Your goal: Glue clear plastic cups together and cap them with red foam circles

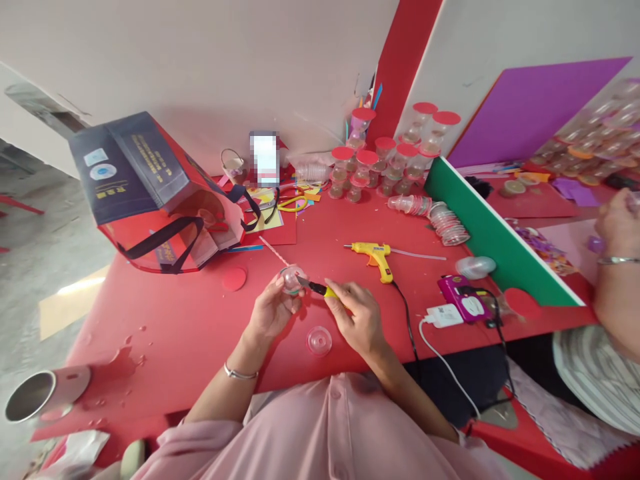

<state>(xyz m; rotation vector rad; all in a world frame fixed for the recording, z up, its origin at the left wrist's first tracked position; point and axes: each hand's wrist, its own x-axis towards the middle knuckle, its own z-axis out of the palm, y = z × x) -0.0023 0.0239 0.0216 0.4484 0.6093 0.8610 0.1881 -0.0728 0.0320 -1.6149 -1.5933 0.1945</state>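
My left hand [273, 308] is closed round a small clear plastic cup [293, 278], held a little above the red table [175, 320]. My right hand [356, 313] grips a small tool with a yellow handle [320, 289]; its dark tip touches the cup. A thin pink-striped stick [274, 250] runs up and left from the cup. A clear round lid [319, 340] lies on the table between my hands.
A yellow glue gun [374, 255] lies right of centre, its black cord running off the table's edge. A dark and red bag [150, 193] lies at left. Red-lidded jars [385, 160] stand at the back. A steel cup [35, 395] sits near left. Another person's arm [617, 280] is at right.
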